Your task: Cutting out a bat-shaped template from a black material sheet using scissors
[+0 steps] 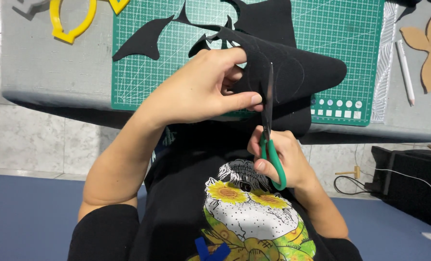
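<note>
Head view: left hand point(201, 87) pinches black foam sheet point(292, 72); right hand point(283, 154) grips green-handled scissors point(269, 130) cutting it.

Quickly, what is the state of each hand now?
Left hand: closed, pinching the black foam sheet.
Right hand: closed, holding green-handled scissors.

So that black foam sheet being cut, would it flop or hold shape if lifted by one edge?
Probably bends but springs back: the black foam sheet curves smoothly where the left hand pinches it, without creasing. Likely light, since fingertips alone hold it up. The scissors in the right hand cut it edge-on.
</note>
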